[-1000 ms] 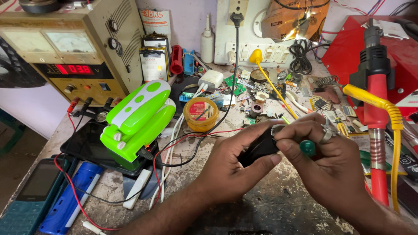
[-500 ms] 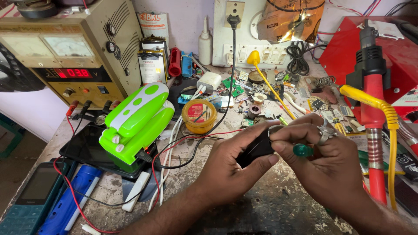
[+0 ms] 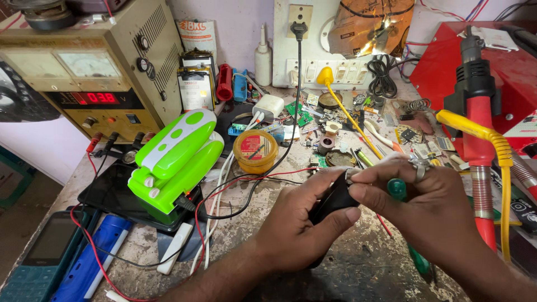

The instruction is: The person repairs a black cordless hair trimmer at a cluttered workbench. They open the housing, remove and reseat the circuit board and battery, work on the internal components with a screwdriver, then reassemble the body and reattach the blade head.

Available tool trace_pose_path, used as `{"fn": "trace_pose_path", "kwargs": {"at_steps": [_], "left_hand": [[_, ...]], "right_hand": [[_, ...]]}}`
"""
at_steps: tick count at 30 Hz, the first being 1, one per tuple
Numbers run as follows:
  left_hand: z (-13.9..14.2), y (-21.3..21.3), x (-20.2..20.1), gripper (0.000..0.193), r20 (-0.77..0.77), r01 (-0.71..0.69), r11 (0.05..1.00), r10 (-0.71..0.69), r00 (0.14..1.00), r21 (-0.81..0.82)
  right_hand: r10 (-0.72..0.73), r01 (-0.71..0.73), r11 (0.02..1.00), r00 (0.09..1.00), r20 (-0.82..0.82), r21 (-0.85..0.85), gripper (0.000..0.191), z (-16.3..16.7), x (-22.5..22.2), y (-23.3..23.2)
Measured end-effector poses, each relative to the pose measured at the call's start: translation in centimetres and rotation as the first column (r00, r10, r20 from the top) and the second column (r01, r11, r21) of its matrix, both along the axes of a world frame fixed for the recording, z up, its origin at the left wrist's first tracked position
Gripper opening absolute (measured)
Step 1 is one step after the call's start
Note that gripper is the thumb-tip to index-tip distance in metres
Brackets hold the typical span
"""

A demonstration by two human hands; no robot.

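While the left hand [image 3: 296, 229] is gripping a small black device [image 3: 334, 199], the right hand [image 3: 430, 207] is closing its fingers around a green-handled screwdriver [image 3: 398, 189].

— What's that in my left hand [image 3: 302, 232]?
— A small black part [image 3: 334, 198], matt plastic by the look. My right hand [image 3: 430, 207] holds a screwdriver [image 3: 398, 189] with a glossy green handle.
— And the desk [image 3: 358, 268]?
— Rough, worn and stained. The green lamp [image 3: 176, 159] is smooth, shiny plastic; the power supply [image 3: 92, 61] has a dull painted metal case.
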State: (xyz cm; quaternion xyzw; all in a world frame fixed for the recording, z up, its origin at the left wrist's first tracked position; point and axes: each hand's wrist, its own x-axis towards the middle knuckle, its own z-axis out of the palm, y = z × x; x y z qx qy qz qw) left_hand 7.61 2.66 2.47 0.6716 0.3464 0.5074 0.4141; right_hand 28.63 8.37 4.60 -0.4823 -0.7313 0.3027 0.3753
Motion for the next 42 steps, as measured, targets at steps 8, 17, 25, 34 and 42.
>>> {"fn": "trace_pose_path", "kwargs": {"at_steps": [8,17,25,34,42], "left_hand": [[-0.8,0.2,0.0,0.048,0.005,-0.028,0.991,0.028,1.000,0.128],[-0.1,0.4,-0.2,0.047,-0.070,0.001,0.999,-0.004,0.998,-0.037],[-0.5,1.4,-0.8,0.044,0.269,0.345,0.829,-0.244,0.932,-0.441],[-2.9,3.2,-3.3,0.050,0.249,0.550,0.468,-0.560,0.790,-0.692],[-3.9,4.2,-4.0,0.039,0.332,0.642,0.323,-0.648,0.686,-0.696]], "right_hand": [[0.088,-0.086,0.992,0.996,-0.021,0.087,0.015,0.9,-0.5,0.0],[-0.052,0.031,0.980,0.994,-0.098,-0.197,0.015,-0.3,-0.3,0.1],[0.135,-0.168,0.970,0.973,-0.185,-0.175,0.033,-0.6,2.2,1.4],[0.279,-0.192,0.933,0.920,-0.277,0.304,0.064,0.3,1.5,-1.2],[0.354,-0.302,0.891,0.929,-0.104,0.339,0.066,-1.1,1.4,-1.9]]}}
